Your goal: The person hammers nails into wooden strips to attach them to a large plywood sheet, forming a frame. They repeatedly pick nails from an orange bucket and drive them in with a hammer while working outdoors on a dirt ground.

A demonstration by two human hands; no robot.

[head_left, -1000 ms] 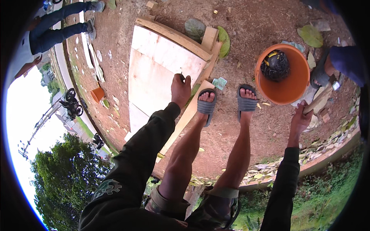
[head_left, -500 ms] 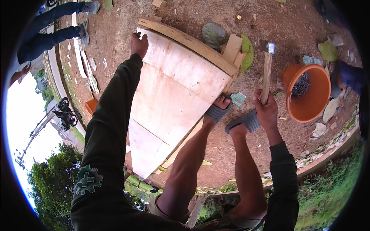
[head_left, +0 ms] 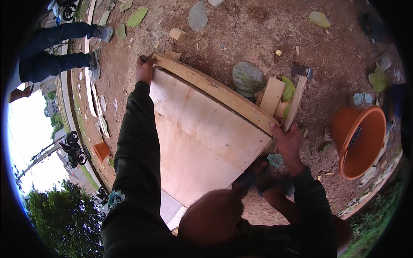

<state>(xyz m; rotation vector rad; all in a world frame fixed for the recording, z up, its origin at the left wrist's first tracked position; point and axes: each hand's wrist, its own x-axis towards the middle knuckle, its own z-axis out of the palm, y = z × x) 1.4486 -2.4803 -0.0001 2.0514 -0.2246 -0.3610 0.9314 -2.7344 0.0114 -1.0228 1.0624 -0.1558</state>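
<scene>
A pale plywood panel point(head_left: 202, 129) lies before me, with a long wooden beam point(head_left: 213, 88) along its far edge. At the beam's left end, my left hand point(head_left: 145, 71) is closed around the corner. My right hand point(head_left: 289, 144) grips the lower end of the wooden handle of a hammer point(head_left: 295, 103), its metal head pointing away from me. The right thumb rests against the beam's right end. Beside the hammer, a short wood block point(head_left: 272, 95) sticks out behind the beam. My bent knee covers part of the panel's near side.
An orange bucket point(head_left: 361, 142) stands tilted toward me at the right, nails partly visible inside. Another orange bucket point(head_left: 101, 151) is at the left. A person in jeans point(head_left: 64, 47) stands at the far left. Large leaves point(head_left: 248, 81) and wood offcuts point(head_left: 177, 34) lie on the soil.
I have bent lower, and my knees have come up into view. My right hand has brought the hammer to the beam's right end. My left hand has shifted onto the beam's left end.
</scene>
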